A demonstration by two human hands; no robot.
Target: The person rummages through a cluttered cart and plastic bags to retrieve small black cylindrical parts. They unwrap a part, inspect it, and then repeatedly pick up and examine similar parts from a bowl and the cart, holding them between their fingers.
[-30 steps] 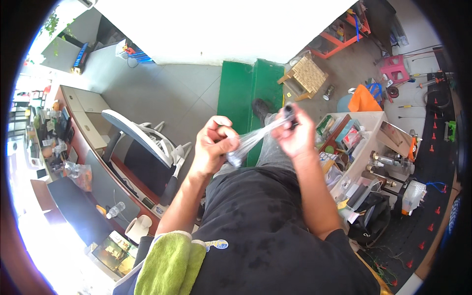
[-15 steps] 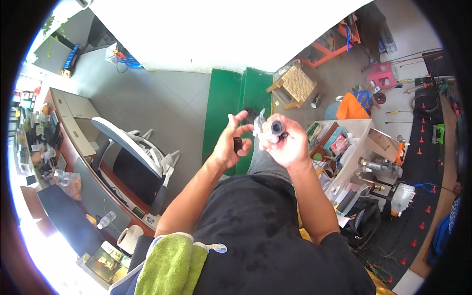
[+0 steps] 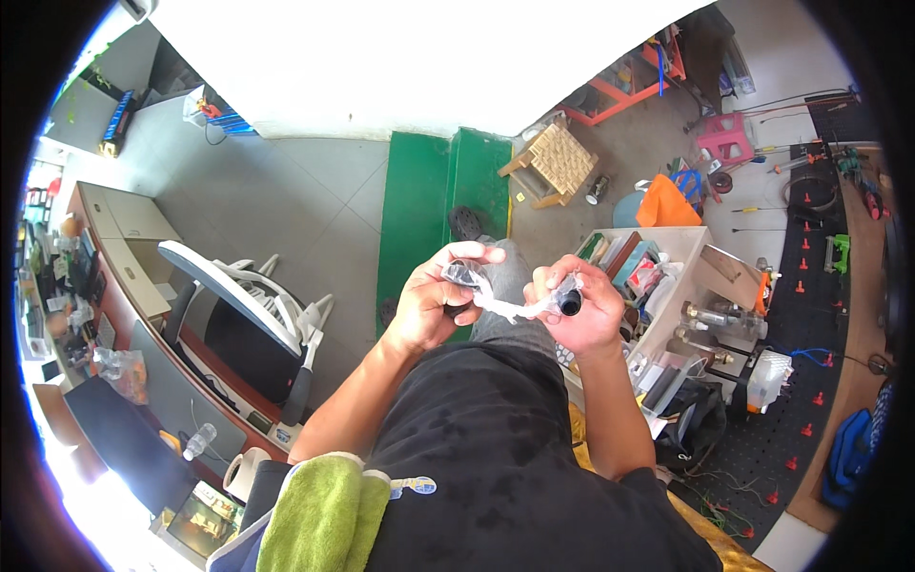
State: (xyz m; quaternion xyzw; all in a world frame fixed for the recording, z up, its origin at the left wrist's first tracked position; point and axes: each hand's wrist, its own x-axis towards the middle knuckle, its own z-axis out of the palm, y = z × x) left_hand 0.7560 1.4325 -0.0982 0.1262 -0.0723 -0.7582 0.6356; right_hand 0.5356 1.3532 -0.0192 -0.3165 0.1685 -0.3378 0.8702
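Clamping a clear wrap (image 3: pixel 502 307) in the left grip (image 3: pixel 425 303) and a black tube (image 3: pixel 570 303) in the right grip (image 3: pixel 598 311), holding both near the right edge of the green step (image 3: pixel 416 195), possibly risking dropping the tube by tugging too hard.
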